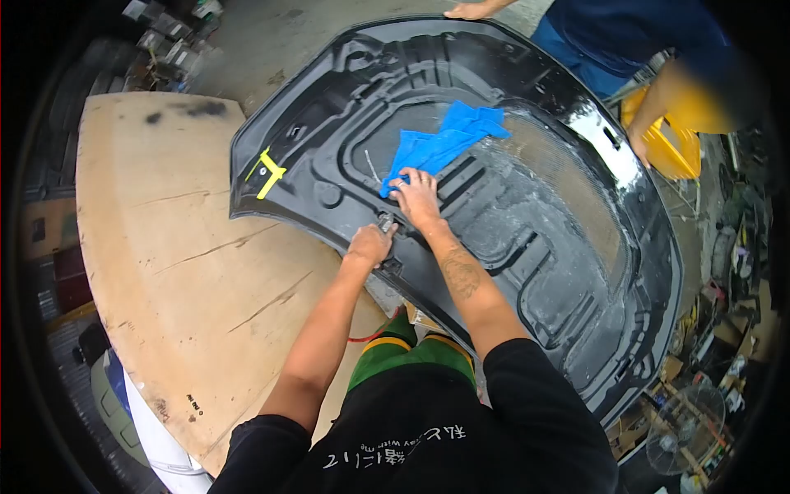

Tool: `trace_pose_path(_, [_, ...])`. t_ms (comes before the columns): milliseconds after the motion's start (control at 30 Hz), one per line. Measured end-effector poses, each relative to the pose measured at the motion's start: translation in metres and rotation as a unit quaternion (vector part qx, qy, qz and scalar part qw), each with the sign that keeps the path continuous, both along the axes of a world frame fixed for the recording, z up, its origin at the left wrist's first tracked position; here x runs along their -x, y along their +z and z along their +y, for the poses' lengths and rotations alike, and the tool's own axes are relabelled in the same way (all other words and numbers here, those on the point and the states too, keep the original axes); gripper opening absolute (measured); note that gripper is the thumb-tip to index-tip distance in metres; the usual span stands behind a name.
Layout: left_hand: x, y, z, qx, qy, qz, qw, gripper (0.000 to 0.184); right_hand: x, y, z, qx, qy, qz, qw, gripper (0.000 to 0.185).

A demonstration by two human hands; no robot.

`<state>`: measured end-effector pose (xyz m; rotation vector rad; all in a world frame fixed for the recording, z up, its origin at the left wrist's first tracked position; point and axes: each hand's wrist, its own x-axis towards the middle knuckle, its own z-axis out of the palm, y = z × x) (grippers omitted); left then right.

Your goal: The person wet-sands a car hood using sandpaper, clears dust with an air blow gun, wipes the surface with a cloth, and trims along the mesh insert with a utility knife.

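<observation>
A black car hood (346,132) lies with its ribbed underside facing up in front of me. My left hand (372,244) is closed at its near edge, around a small grey metal piece (385,221); whether this is a loose tool or a fitted latch, I cannot tell. My right hand (418,196) has its fingers bent over the near end of a crumpled blue cloth (448,140), which stretches away across the panel. Bright yellow tape (270,174) is stuck near the hood's left corner.
Another person in dark blue (629,37) stands at the far right, both hands on the hood's rim. Beside them is a yellow plastic stool (671,148). A large wooden board (173,239) lies at left. Clutter and a fan (685,428) are at the right.
</observation>
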<state>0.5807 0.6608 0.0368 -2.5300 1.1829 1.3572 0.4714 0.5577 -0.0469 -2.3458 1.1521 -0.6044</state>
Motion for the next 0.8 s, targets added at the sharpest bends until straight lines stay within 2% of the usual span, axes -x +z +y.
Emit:
trace_pose_path(33, [-0.001,0.001,-0.001,0.002,-0.012,-0.001,1.000,0.073,-0.003,-0.001,-0.004,0.001,0.000,0.015,1.000,0.020])
trace_pose_path(167, [-0.010,-0.012,-0.001,-0.018,-0.023,0.013,0.999,0.071,-0.020,0.000,-0.016,0.004,-0.046,-0.052,0.998,0.017])
trace_pose_path(233, [-0.016,-0.022,0.008,0.105,-0.102,-0.001,0.989,0.079,-0.037,-0.004,-0.030,-0.007,-0.073,-0.094,0.993,0.018])
trace_pose_path(267, [-0.017,-0.027,0.011,0.102,-0.098,0.000,0.990,0.079,-0.046,-0.007,-0.038,-0.018,-0.106,-0.135,0.985,0.020])
trace_pose_path(333, [-0.013,-0.031,0.011,0.154,-0.119,-0.080,0.978,0.076,-0.054,-0.012,-0.060,-0.089,-0.132,-0.206,0.966,0.023])
trace_pose_path(433, [-0.010,-0.027,0.008,0.129,-0.124,-0.061,0.982,0.072,-0.034,-0.014,-0.079,-0.198,-0.126,-0.275,0.932,0.025])
trace_pose_path(600, [-0.020,-0.028,0.010,0.123,-0.130,-0.042,0.983,0.070,0.001,-0.011,-0.073,-0.166,-0.088,-0.185,0.965,0.025])
trace_pose_path(800, [-0.020,-0.031,0.014,0.112,-0.137,-0.058,0.983,0.069,-0.009,-0.011,-0.048,-0.217,-0.093,-0.222,0.946,0.031])
